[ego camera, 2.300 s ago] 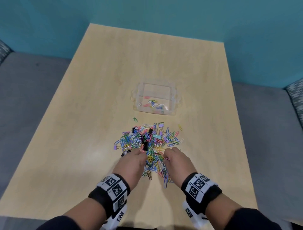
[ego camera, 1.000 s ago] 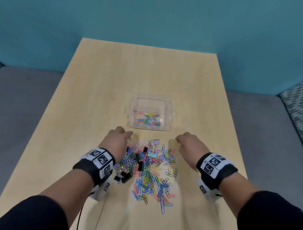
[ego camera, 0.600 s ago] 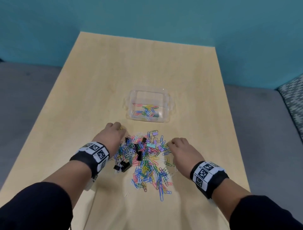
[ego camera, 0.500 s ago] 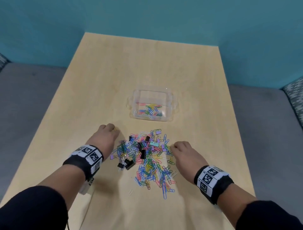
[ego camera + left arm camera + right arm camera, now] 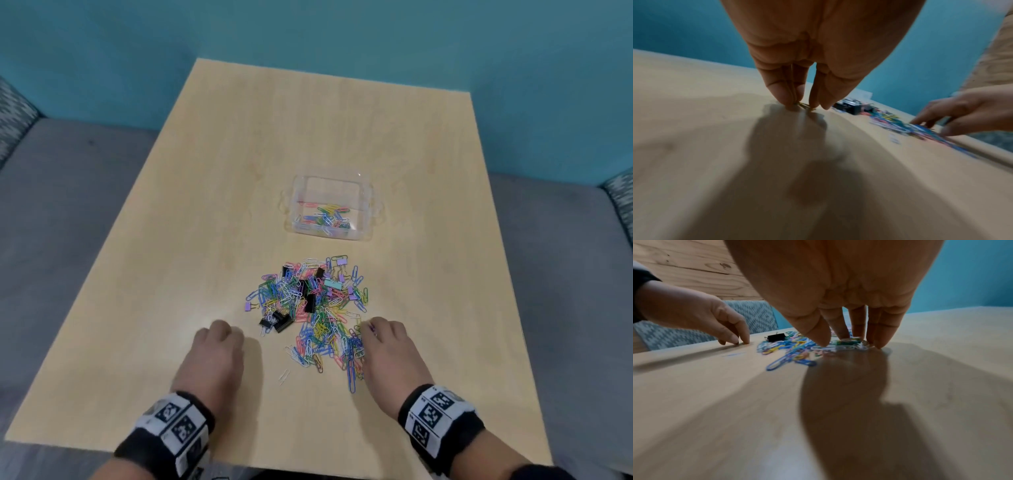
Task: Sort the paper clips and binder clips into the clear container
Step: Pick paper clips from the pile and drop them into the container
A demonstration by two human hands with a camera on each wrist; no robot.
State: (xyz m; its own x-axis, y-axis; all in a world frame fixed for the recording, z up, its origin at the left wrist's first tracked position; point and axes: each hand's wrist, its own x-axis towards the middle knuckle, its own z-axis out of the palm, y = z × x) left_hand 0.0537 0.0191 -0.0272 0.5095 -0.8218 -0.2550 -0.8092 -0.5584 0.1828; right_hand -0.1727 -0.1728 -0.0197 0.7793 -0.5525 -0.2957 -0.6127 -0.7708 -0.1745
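Hands first: our left hand [image 5: 214,356] pinches a small yellowish clip [image 5: 803,105] against the table [image 5: 171,274], just left of the heap; our right hand [image 5: 385,346] sets spread fingertips [image 5: 823,341] on the heap's near right edge, whether gripping we cannot tell. Beyond, unsorted pile [image 5: 308,308]: many coloured paper clips, several black binder clips [image 5: 310,301]. Farthest, clear container [image 5: 368,205]: a thin layer of paper clips, no binder clip visible. Task, we judge, barely begun.

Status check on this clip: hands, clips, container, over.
Left hand pinching a small clip on the table. Right hand fingertips down in the clip pile. Clear container partly filled, path unobstructed.
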